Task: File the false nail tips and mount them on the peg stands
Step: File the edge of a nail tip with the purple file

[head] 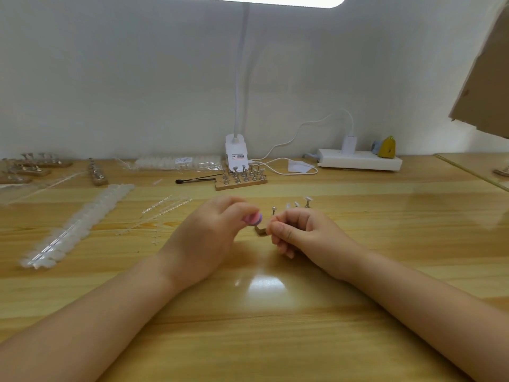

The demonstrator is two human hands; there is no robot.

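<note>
My left hand (212,232) grips a small pink and purple file block (254,218) at the middle of the wooden table (275,326). My right hand (300,232) is curled beside it, its fingertips pinched together near the file; whatever it pinches is too small to see. Just behind my hands stands a wooden peg stand (260,231) with metal pegs (296,204), a few of them topped with pale nail tips. A second peg stand (241,179) with several bare pegs sits farther back.
Strips of clear nail tips (82,216) and empty plastic sprues (159,216) lie at the left. More peg stands (35,166) sit at the far left. A brush (195,180), lamp base (236,153), bagged tips (179,162) and power strip (358,161) line the back.
</note>
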